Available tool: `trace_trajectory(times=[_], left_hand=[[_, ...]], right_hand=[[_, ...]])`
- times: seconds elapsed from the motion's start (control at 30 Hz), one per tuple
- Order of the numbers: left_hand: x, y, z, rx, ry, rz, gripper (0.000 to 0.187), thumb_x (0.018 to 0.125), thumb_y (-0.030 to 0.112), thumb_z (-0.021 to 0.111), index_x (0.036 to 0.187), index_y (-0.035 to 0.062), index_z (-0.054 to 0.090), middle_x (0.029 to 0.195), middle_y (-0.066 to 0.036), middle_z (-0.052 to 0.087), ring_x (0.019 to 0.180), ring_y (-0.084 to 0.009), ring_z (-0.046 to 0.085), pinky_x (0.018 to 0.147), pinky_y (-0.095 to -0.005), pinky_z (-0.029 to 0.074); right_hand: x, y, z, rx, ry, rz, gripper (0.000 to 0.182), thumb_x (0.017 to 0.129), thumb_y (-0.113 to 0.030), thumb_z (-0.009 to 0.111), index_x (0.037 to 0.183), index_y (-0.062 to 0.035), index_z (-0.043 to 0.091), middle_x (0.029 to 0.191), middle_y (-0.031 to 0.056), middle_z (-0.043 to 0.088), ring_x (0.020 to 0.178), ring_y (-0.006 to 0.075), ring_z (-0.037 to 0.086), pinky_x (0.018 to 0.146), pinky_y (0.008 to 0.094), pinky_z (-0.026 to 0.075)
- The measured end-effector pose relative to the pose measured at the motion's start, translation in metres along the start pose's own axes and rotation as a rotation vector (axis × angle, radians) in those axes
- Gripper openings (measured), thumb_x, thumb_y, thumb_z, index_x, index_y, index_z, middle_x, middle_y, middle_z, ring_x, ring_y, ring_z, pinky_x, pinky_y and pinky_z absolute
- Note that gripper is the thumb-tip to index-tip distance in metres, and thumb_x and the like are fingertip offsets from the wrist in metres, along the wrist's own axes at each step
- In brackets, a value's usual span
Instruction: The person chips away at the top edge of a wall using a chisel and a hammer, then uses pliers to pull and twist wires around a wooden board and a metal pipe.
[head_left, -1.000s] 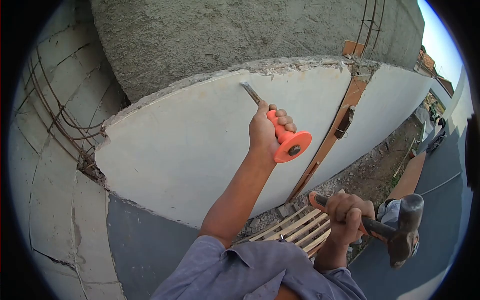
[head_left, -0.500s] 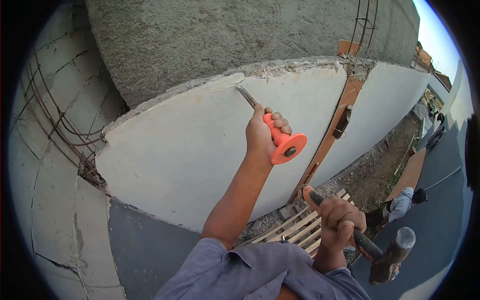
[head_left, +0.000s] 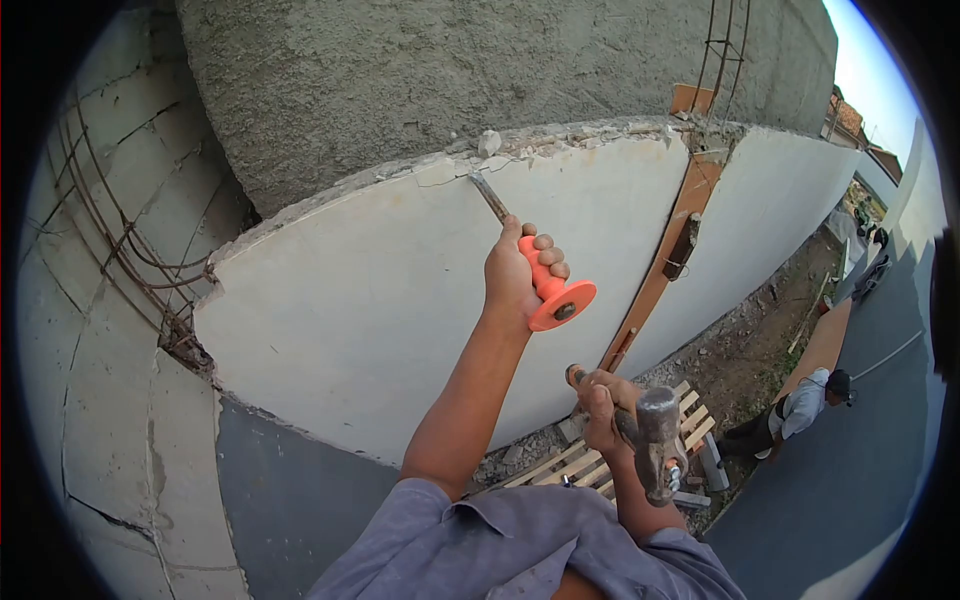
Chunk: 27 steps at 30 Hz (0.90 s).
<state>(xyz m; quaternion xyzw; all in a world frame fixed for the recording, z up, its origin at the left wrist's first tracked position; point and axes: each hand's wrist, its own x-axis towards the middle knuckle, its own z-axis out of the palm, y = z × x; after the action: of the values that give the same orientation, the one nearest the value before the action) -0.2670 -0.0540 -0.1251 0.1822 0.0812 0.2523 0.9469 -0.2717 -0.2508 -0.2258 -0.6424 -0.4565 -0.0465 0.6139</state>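
Observation:
My left hand (head_left: 511, 272) is closed round the orange hand-guard grip of a cold chisel (head_left: 487, 196). The chisel's tip meets the white wall (head_left: 370, 300) just below its rough top edge, where a crack runs off to the left. A broken-off chunk (head_left: 489, 143) sits on that edge above the tip. Lower and to the right, my right hand (head_left: 603, 408) grips the handle of a club hammer (head_left: 657, 425). The hammer's metal head is apart from the chisel's struck end.
Rough grey render (head_left: 430, 75) rises behind the wall. Bent rebar (head_left: 125, 240) juts out at left, and a wooden board (head_left: 690, 195) runs down the wall at right. Below lie a slatted wooden pallet (head_left: 690, 415) and rubble. Another person (head_left: 802, 408) stands at lower right.
My right hand has swung the hammer leftward and up, closer to the chisel. A chunk has come loose at the wall's top edge. My left hand has shifted slightly left.

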Motion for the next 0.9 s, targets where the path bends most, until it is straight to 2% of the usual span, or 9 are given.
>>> trace_trajectory(times=[0.1,0.13,0.27,0.37,0.4,0.5,0.63,0.77,0.9], left_hand=[[0.009,0.006,-0.005,0.106,0.017,0.051,0.027,0.104,0.037,0.041,0.093,0.0127,0.043,0.071,-0.001,0.047,0.055,-0.012,0.044,0.048,-0.0287,0.041],[0.011,0.01,-0.005,0.121,0.002,0.05,0.027,0.104,0.036,0.041,0.092,0.013,0.044,0.071,0.0,0.046,0.054,-0.0113,0.044,0.047,-0.028,0.041],[0.009,0.017,-0.013,0.15,0.016,0.032,0.027,0.104,0.036,0.042,0.092,0.0126,0.046,0.069,0.0,0.046,0.053,-0.0101,0.043,0.045,-0.0269,0.04],[0.008,0.025,-0.02,0.437,0.006,0.013,0.029,0.103,0.038,0.043,0.093,0.0109,0.047,0.068,0.0,0.047,0.052,-0.0104,0.045,0.044,-0.0274,0.041],[0.008,0.028,-0.022,0.578,-0.006,0.01,0.03,0.103,0.039,0.044,0.093,0.0103,0.047,0.068,0.0,0.047,0.052,-0.0105,0.045,0.044,-0.0276,0.041],[0.0,0.021,-0.029,0.74,-0.085,-0.009,0.032,0.103,0.04,0.044,0.097,0.0085,0.048,0.068,-0.001,0.048,0.051,-0.0106,0.047,0.044,-0.028,0.042],[0.014,0.023,-0.024,0.561,0.06,0.168,0.032,0.103,0.039,0.043,0.099,0.0076,0.047,0.069,-0.001,0.049,0.051,-0.0106,0.047,0.044,-0.0289,0.043],[0.027,0.031,-0.027,0.853,-0.042,-0.142,0.032,0.103,0.038,0.045,0.101,0.0068,0.047,0.07,0.0,0.049,0.051,-0.0096,0.047,0.044,-0.0273,0.043],[0.006,0.024,-0.04,0.645,-0.155,-0.1,0.037,0.103,0.042,0.043,0.103,0.0055,0.049,0.071,0.0,0.05,0.051,-0.0098,0.047,0.044,-0.0259,0.044]], right_hand=[[0.003,0.007,0.01,-0.121,-0.222,0.379,0.028,0.094,-0.011,0.055,0.068,-0.0005,0.057,0.06,0.0087,0.054,0.051,0.0227,0.051,0.053,0.0342,0.043],[-0.007,0.014,0.014,-0.017,-0.146,0.39,0.027,0.094,-0.014,0.058,0.07,-0.0009,0.058,0.057,0.0096,0.054,0.051,0.0206,0.053,0.052,0.035,0.042],[-0.019,0.018,0.013,-0.189,-0.01,0.012,0.024,0.086,-0.012,0.066,0.064,-0.0077,0.056,0.055,0.0056,0.053,0.049,0.024,0.055,0.049,0.038,0.043],[-0.009,-0.004,0.0,-0.561,-0.208,0.184,0.029,0.094,-0.02,0.059,0.071,-0.0053,0.052,0.059,0.0041,0.044,0.056,0.0197,0.047,0.054,0.0364,0.038],[-0.008,0.001,0.007,-0.409,-0.079,0.064,0.031,0.095,-0.024,0.058,0.07,-0.0052,0.053,0.061,0.0069,0.045,0.059,0.0237,0.048,0.057,0.0383,0.038],[-0.007,-0.005,0.008,-0.3,-0.029,0.036,0.027,0.087,-0.013,0.065,0.063,-0.0083,0.054,0.053,0.007,0.052,0.046,0.023,0.053,0.046,0.0353,0.041],[-0.01,0.001,0.009,-0.231,-0.052,0.093,0.027,0.089,-0.015,0.066,0.067,-0.0059,0.055,0.052,0.0053,0.05,0.044,0.0199,0.05,0.045,0.0342,0.039],[-0.005,-0.009,0.009,-0.317,-0.089,0.077,0.026,0.09,-0.016,0.066,0.068,-0.0047,0.056,0.052,0.0055,0.052,0.045,0.0185,0.052,0.046,0.0336,0.041],[-0.01,0.005,0.014,-0.395,-0.123,0.005,0.019,0.084,-0.014,0.07,0.072,-0.0026,0.06,0.054,0.0087,0.055,0.048,0.0217,0.057,0.049,0.0333,0.044]])
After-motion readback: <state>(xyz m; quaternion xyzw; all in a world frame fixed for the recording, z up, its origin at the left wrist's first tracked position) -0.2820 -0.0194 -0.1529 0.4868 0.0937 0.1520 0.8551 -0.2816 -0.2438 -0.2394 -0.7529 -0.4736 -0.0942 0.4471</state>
